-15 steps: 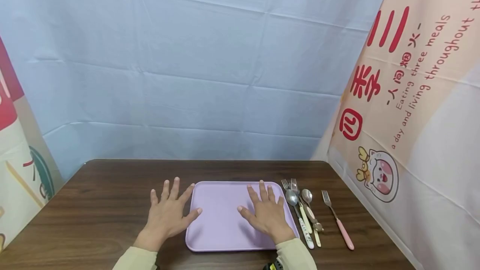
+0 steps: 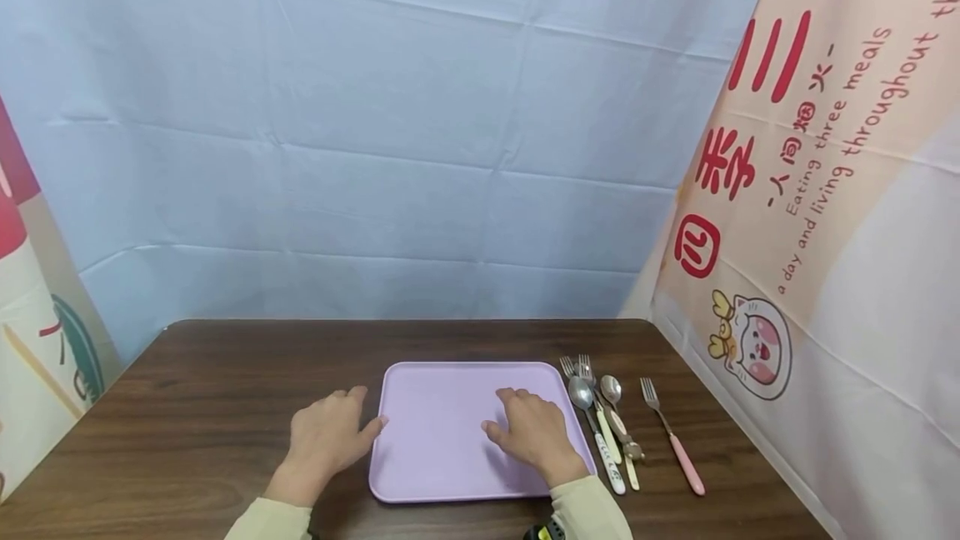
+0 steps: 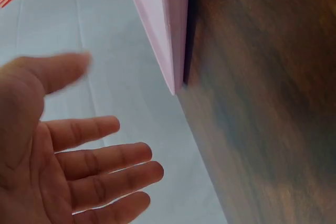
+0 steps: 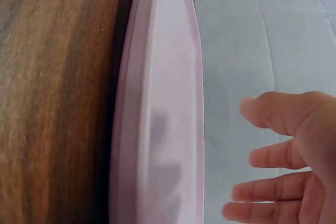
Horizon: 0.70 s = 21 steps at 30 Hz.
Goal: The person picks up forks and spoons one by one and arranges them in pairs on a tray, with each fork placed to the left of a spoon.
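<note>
A lilac rectangular tray [image 2: 450, 432] lies on the dark wooden table. My left hand [image 2: 322, 438] is held above the table by the tray's left edge, its thumb tip in line with the edge. In the left wrist view its fingers [image 3: 113, 156] are fairly straight and hold nothing. Over the right part of the tray hovers my right hand [image 2: 538, 433], apart from its surface and casting a shadow on it. The right wrist view shows that hand's fingers [image 4: 268, 190] extended, with nothing in them.
Right of the tray lies a cluster of cutlery: a spoon [image 2: 581, 392] with a patterned white handle, another spoon [image 2: 611, 390], and forks [image 2: 586, 368]. Farther right, a pink-handled fork [image 2: 686, 465] lies alone. Cloth [image 2: 375, 148] hangs behind the table and along both sides.
The fingers of both hands, spread and raised half a second ago, have tipped down at the knuckles and drawn closer together. Tray and cutlery stay in place on the table.
</note>
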### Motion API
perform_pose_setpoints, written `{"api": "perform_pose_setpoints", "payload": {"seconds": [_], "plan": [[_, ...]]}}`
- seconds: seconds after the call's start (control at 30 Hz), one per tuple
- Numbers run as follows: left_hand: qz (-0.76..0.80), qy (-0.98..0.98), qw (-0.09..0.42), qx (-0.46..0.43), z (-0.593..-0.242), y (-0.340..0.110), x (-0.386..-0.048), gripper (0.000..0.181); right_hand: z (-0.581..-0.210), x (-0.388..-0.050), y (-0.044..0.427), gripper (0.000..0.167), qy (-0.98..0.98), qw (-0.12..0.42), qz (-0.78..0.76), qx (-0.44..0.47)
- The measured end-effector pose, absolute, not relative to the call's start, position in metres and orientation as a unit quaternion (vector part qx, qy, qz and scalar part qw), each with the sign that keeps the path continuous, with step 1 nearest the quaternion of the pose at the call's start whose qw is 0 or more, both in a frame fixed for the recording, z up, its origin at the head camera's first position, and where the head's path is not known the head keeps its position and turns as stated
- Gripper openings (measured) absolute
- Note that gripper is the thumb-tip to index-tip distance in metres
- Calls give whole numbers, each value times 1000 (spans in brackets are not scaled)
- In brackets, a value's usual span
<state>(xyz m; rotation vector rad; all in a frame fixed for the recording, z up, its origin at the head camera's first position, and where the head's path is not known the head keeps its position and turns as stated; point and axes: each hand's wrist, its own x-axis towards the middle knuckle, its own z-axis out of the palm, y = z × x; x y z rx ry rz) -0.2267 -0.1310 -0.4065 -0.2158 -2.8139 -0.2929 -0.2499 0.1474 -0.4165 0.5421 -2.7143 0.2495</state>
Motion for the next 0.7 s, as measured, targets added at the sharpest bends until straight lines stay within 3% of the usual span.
{"api": "perform_pose_setpoints", "payload": {"seconds": [0.23,0.7], "plan": [[-114,-978,162,-69,-406,-131,-226,33,-417,-249,147,42,-965,165,93,179],[-151,-977,133,-73,-409,-126,-218,35,-421,-248,154,38,-970,153,96,162]]}}
